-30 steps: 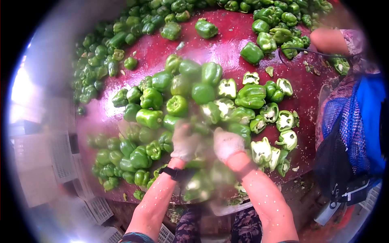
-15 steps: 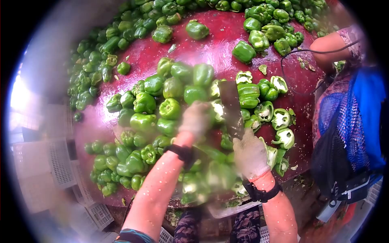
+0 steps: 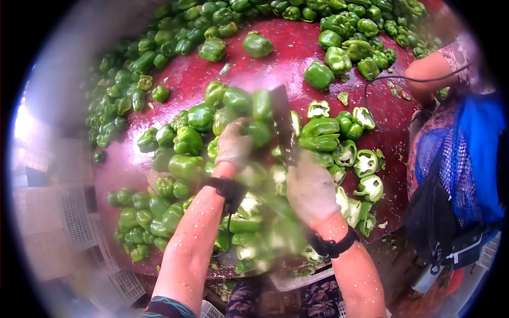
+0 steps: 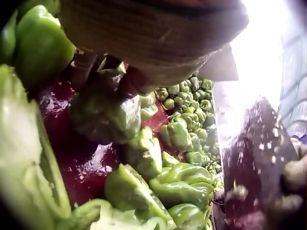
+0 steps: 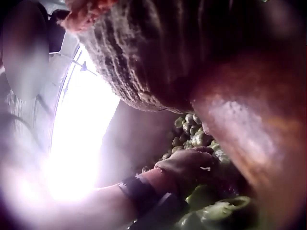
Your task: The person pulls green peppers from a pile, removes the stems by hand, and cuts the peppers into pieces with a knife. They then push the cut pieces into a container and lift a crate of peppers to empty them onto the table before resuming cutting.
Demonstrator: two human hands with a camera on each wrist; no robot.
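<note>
In the head view my gloved left hand (image 3: 235, 143) grips a whole green bell pepper (image 3: 259, 133) from its left side. The left wrist view shows that pepper dark under the glove. My gloved right hand (image 3: 312, 191) holds a cleaver (image 3: 283, 119), its broad dark blade pointing away from me, just right of the held pepper. Pale bits stick to the blade (image 4: 254, 163). Between and below the hands lie cut peppers (image 3: 246, 225), partly blurred. More halves (image 3: 366, 161) with white cores are spread right of the right hand. Whole peppers (image 3: 188, 140) crowd the left hand's other side.
Large heaps of whole peppers (image 3: 122, 79) line the far and left edges of the red table (image 3: 286, 37). At the right, another person's arm (image 3: 432, 74) and a blue mesh bag (image 3: 450, 159) stand near the edge. White crates (image 3: 79, 217) are at the left.
The hands were close together, then the right hand came up with the cleaver from the right. The left hand now grips a pepper, and the blade has swung left beside it.
</note>
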